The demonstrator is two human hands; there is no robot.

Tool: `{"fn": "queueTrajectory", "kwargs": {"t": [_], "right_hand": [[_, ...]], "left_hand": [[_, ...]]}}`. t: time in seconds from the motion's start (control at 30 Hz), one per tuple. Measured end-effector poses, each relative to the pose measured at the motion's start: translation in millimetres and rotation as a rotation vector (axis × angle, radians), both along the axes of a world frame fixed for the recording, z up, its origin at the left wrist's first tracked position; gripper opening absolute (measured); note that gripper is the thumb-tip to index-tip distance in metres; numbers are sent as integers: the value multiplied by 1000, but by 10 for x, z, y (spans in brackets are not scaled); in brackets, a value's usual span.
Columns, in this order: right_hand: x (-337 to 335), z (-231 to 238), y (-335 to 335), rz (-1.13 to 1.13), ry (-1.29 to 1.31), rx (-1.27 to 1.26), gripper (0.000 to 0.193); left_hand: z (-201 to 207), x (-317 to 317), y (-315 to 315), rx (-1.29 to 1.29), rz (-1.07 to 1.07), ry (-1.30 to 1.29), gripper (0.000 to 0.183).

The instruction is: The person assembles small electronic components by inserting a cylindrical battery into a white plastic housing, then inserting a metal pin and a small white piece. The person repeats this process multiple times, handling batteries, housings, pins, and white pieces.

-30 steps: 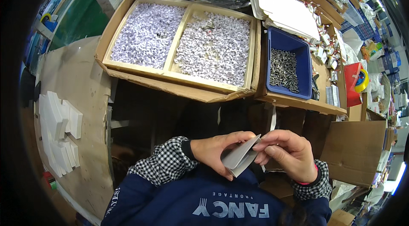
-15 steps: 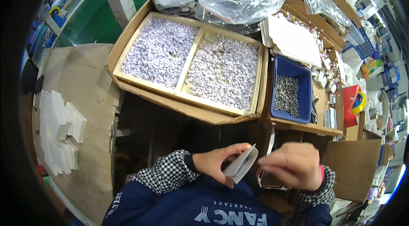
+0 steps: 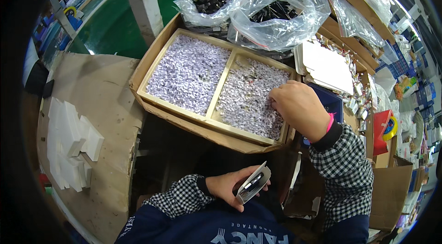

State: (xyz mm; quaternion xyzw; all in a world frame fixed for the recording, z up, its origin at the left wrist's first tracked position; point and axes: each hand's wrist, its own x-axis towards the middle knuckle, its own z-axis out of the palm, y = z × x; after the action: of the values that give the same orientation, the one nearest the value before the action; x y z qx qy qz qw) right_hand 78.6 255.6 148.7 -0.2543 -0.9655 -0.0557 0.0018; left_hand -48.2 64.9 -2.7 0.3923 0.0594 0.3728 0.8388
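"How far along does the piece in hand look?"

"Part-way, judging by its open end. The white flat shell (image 3: 260, 184) is in the left hand (image 3: 229, 188), in front of the navy top (image 3: 193, 223), its walls gaping and a dark strip (image 3: 253, 182) showing between them. So something seems to be inside, yet the shell is unclosed."

"And the grip on either side?"

"The left grip is clamped on the shell. The right hand (image 3: 301, 106) is at the two-compartment tray (image 3: 222, 85), fingertips among the small white pieces (image 3: 248, 94) of the right-hand compartment. Whether they are pinched together on one cannot be told; the hand hides them."

"Is anything finished?"

"Possibly the white slabs (image 3: 69, 133) heaped on the desk (image 3: 113, 106) at left, but from this view nobody could say whether those are completed or blank."

"What is left, then?"

"The shell's open side, apparently. No white piece can be made out inside it, and both compartments hold plenty of loose ones."
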Motion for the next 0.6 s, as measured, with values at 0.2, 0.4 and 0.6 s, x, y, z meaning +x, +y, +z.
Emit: {"fn": "queueTrajectory", "kwargs": {"t": [0.2, 0.4, 0.6], "right_hand": [[16, 167, -20, -74, 69, -175, 16], [-150, 303, -9, -91, 59, -193, 12], [-424, 248, 43, 71, 190, -326, 12]], "left_hand": [[-80, -33, -16, 22, 5, -26, 121], [-87, -60, -59, -17, 32, -51, 122], [-106, -134, -76, -37, 59, -71, 122]]}}
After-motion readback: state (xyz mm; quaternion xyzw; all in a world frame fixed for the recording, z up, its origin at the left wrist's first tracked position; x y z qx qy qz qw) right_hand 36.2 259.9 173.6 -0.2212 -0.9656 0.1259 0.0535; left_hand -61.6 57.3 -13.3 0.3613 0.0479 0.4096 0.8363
